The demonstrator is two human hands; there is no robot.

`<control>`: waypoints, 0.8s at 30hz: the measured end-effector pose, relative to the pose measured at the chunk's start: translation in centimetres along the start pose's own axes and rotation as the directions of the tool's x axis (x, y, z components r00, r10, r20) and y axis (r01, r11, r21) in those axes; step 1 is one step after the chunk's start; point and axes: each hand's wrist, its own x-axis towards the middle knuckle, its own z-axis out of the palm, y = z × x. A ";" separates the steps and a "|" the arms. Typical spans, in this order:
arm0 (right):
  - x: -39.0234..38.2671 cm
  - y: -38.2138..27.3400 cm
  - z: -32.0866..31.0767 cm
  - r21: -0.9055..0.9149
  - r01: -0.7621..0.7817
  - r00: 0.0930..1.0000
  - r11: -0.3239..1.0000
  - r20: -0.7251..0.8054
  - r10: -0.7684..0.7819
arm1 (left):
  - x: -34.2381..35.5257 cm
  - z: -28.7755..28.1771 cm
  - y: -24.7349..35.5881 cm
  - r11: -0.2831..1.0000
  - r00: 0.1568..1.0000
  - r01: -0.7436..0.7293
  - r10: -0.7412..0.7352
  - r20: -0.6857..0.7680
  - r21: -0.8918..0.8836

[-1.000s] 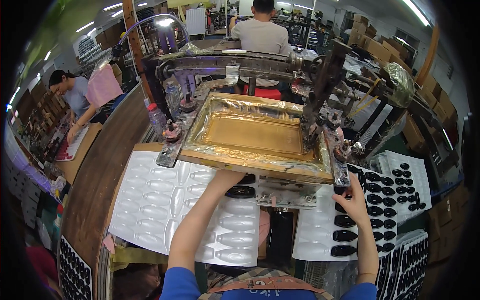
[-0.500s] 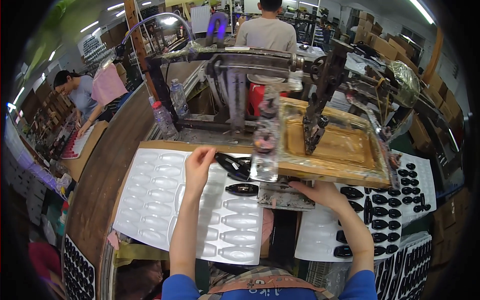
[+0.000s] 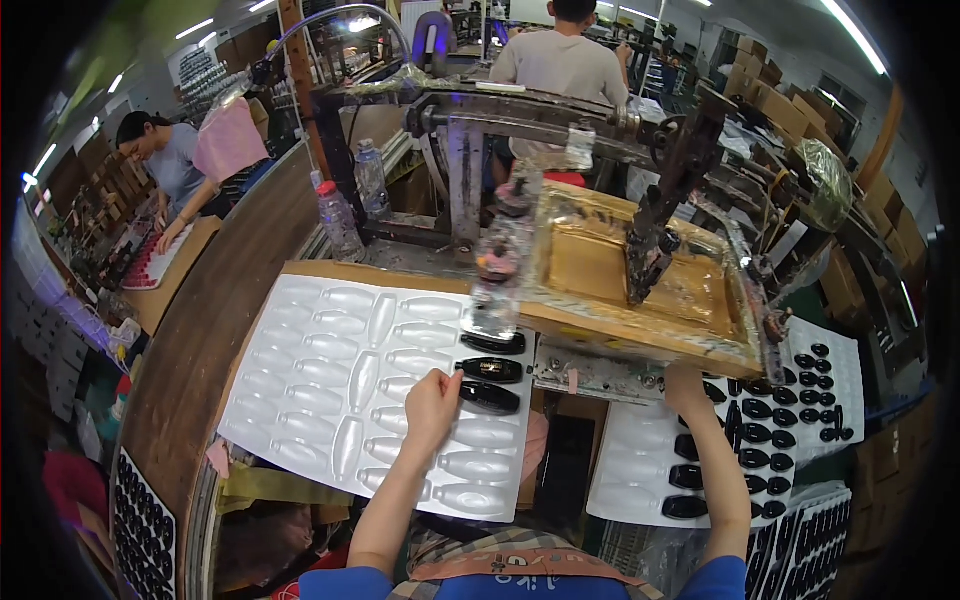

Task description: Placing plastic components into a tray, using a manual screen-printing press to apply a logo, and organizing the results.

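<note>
My left hand (image 3: 432, 408) is closed in a pinch at the left end of a glossy black, elongated oval piece (image 3: 490, 397), over the white moulded tray (image 3: 350, 410). Just above it in the same tray column lie two similar black pieces (image 3: 495, 370), one with small pale print. At the right end of the metal jig (image 3: 590, 372), beneath the machine's wooden screen frame (image 3: 640, 322), is my right hand (image 3: 688, 392). The frame's lower edge and the hand itself hide its fingers, so what they hold does not show.
To the right, another white tray (image 3: 625, 465) carries black pieces of several shapes. The machine's arm (image 3: 665, 190) stands over the frame. Bottles (image 3: 338, 222) stand behind the left tray. One person (image 3: 175, 170) works at the left; another (image 3: 562, 65) is beyond the machine.
My left hand has come down and to the right, bringing a black piece to the tray column. My right hand has shifted right along the jig. The screen frame sits lower and further left.
</note>
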 end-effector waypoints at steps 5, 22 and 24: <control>1.2 3.9 3.8 -0.153 0.240 0.851 0.959 -0.441 -0.284 | 0.0 -0.2 0.6 0.883 0.981 -0.196 0.181 0.076 0.427; -3.5 -2.0 -5.6 0.827 0.248 0.953 0.505 -0.302 0.027 | 13.0 9.1 5.0 0.702 0.830 -0.410 0.552 0.080 -0.582; -2.6 -5.3 -7.1 0.797 0.243 0.964 0.553 -0.260 -0.048 | 18.9 10.0 3.2 0.574 0.904 -0.181 0.417 0.094 -0.798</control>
